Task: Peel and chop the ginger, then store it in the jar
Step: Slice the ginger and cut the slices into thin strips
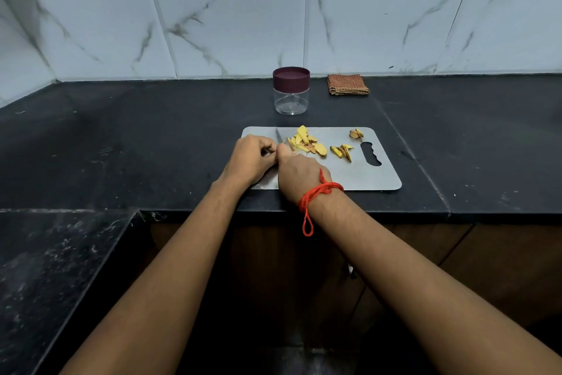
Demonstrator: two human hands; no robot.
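Near the left end of the grey cutting board (pixel 365 174), my left hand (pixel 249 158) and right hand (pixel 299 175) met knuckle to knuckle, both with fingers curled. My right hand appeared to grip the knife (pixel 278 136), its handle buried under my palm, with only the blade showing beyond my knuckles and pointing toward the board's far edge. My left fingers were bent inward at the same spot, but I could not tell whether they pinched anything, since the hands covered it. Just to the right of my fingers lay the main heap of ginger pieces (pixel 307 143), yellow flesh mixed with brown skin, close to the blade. A smaller cluster (pixel 342 151) sat further right, beside the handle cut-out, and a few scraps (pixel 356 133) rested near the far right corner. Bare board lay open on the near right. Behind the board, apart from it, the clear jar (pixel 291 97) stood upright with its maroon lid (pixel 291 76) on, and a folded checked cloth (pixel 347 84) lay against the tiled wall (pixel 231 15). Black countertop (pixel 152 131) stretched wide on both sides, and the board's near edge sat close to the counter's front edge. A red thread (pixel 319 192) circled my right wrist.
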